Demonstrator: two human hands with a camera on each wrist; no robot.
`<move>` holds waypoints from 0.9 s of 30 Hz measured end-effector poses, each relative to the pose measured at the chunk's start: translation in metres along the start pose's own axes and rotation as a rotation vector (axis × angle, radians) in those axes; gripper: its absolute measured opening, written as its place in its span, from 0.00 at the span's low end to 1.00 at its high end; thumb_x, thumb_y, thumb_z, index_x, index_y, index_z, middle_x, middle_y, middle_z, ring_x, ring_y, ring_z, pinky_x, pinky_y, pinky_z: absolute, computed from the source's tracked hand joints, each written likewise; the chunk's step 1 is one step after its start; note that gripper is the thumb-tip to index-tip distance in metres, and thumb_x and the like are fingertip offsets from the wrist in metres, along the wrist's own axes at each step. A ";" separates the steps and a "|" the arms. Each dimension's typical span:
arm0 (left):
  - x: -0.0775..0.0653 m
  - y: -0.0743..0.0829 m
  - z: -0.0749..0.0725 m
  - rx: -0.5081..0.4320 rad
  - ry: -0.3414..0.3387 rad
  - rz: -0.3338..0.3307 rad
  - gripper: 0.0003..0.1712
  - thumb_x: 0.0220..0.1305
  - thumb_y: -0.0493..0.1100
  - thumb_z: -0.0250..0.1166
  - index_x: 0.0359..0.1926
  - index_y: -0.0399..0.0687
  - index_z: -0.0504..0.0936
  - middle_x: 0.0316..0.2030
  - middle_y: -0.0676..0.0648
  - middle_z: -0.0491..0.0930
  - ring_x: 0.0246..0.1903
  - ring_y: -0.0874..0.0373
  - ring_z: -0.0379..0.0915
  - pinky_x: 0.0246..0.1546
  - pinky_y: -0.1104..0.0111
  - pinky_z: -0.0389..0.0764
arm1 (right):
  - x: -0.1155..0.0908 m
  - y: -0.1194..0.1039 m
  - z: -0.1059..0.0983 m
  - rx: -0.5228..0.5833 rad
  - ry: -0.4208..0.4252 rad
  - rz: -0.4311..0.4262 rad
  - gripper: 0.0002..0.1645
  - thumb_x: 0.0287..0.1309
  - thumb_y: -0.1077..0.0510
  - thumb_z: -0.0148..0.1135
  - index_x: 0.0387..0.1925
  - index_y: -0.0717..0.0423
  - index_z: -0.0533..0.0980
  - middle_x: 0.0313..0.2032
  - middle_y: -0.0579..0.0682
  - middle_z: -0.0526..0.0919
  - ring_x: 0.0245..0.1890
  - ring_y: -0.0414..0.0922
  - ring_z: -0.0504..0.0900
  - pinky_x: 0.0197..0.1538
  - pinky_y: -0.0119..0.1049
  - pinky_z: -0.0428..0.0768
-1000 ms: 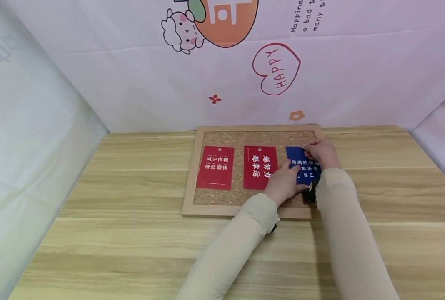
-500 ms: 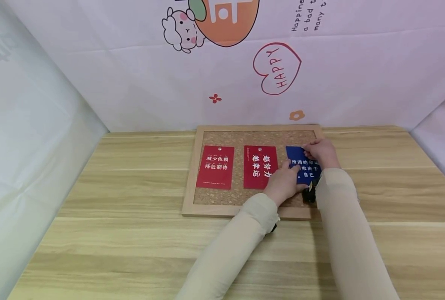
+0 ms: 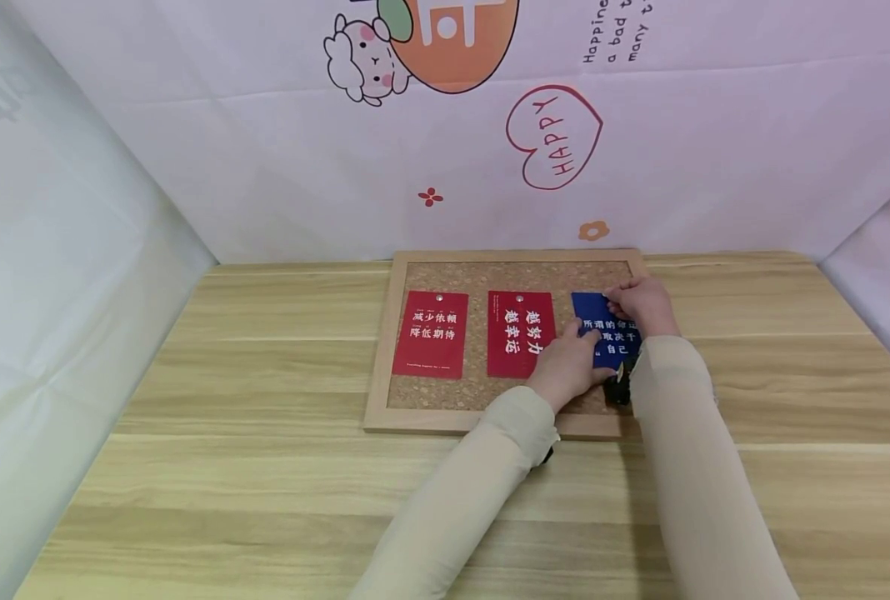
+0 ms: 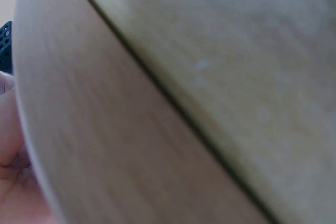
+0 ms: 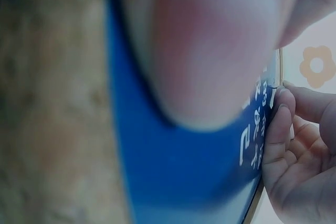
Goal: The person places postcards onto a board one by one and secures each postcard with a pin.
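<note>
In the head view a blue card (image 3: pixel 610 333) with white writing lies on the right part of a wood-framed corkboard (image 3: pixel 445 395). My left hand (image 3: pixel 567 367) rests over its left side, fingers extended and touching it. At the card's top edge my right hand (image 3: pixel 643 302) pinches, with curled fingers, what seems a small pushpin (image 5: pixel 273 97), mostly hidden by the fingertips. A blurred thumb (image 5: pixel 215 56) lies on the card close to the right wrist camera. Two red cards, one at the left (image 3: pixel 430 350) and one in the middle (image 3: pixel 501 358), each carry a pin at the top.
The corkboard lies on a wooden table (image 3: pixel 265 500), its far edge near a white printed cloth (image 3: pixel 302 200). A black wrist device (image 3: pixel 617 390) sits by the left thumb. In the left wrist view the board's blurred frame (image 4: pixel 105 129) fills much of the picture.
</note>
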State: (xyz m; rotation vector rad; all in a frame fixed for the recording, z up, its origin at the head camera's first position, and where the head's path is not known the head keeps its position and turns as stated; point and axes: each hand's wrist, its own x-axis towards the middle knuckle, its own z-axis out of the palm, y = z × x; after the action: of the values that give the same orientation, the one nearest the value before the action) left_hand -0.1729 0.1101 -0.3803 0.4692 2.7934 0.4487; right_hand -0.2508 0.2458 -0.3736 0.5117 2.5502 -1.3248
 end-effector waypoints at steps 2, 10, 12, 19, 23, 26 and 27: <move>0.000 0.000 0.000 -0.001 0.002 0.002 0.36 0.62 0.61 0.60 0.69 0.61 0.65 0.72 0.51 0.57 0.61 0.56 0.71 0.56 0.68 0.77 | 0.000 0.000 0.000 0.002 -0.003 -0.001 0.22 0.69 0.58 0.49 0.56 0.72 0.71 0.17 0.35 0.72 0.19 0.28 0.72 0.27 0.19 0.74; 0.000 0.000 0.000 0.002 0.012 0.011 0.35 0.63 0.61 0.60 0.69 0.60 0.65 0.72 0.51 0.58 0.61 0.56 0.71 0.56 0.68 0.77 | 0.003 0.002 -0.001 -0.006 -0.010 -0.004 0.22 0.69 0.58 0.49 0.55 0.72 0.71 0.17 0.36 0.73 0.19 0.29 0.72 0.27 0.19 0.74; 0.000 0.000 0.001 0.005 0.012 0.010 0.35 0.63 0.62 0.60 0.69 0.60 0.65 0.71 0.51 0.58 0.61 0.56 0.72 0.56 0.68 0.77 | 0.003 0.002 -0.001 -0.007 -0.009 -0.002 0.22 0.69 0.57 0.49 0.55 0.72 0.71 0.18 0.36 0.73 0.20 0.29 0.72 0.27 0.19 0.74; 0.001 0.000 0.002 0.007 0.005 0.008 0.36 0.63 0.62 0.59 0.69 0.60 0.65 0.72 0.51 0.57 0.61 0.56 0.72 0.56 0.67 0.77 | 0.001 0.002 0.000 -0.012 -0.006 -0.001 0.22 0.69 0.57 0.48 0.55 0.71 0.71 0.18 0.36 0.73 0.20 0.29 0.72 0.27 0.20 0.74; 0.002 0.000 0.002 0.003 0.001 0.006 0.35 0.63 0.62 0.59 0.69 0.61 0.65 0.72 0.51 0.57 0.61 0.56 0.71 0.57 0.67 0.77 | 0.000 0.001 0.000 -0.025 -0.005 -0.005 0.22 0.69 0.57 0.48 0.55 0.71 0.71 0.18 0.36 0.73 0.20 0.30 0.72 0.27 0.20 0.74; 0.002 0.000 0.003 0.000 -0.001 0.003 0.35 0.63 0.62 0.59 0.69 0.61 0.65 0.72 0.51 0.57 0.62 0.56 0.70 0.57 0.67 0.77 | 0.000 0.001 0.000 -0.036 -0.004 -0.007 0.22 0.69 0.57 0.48 0.54 0.71 0.72 0.18 0.37 0.73 0.20 0.30 0.72 0.27 0.20 0.73; 0.002 0.000 0.003 0.002 -0.003 0.002 0.35 0.63 0.62 0.59 0.69 0.61 0.65 0.72 0.51 0.57 0.62 0.56 0.70 0.57 0.67 0.77 | 0.000 0.001 0.000 -0.035 -0.004 -0.007 0.22 0.69 0.57 0.48 0.54 0.72 0.72 0.18 0.37 0.73 0.20 0.30 0.72 0.27 0.20 0.74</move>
State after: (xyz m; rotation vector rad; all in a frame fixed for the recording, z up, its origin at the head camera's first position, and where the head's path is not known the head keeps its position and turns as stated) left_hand -0.1743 0.1116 -0.3837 0.4729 2.7913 0.4458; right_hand -0.2506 0.2466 -0.3742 0.4936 2.5695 -1.2801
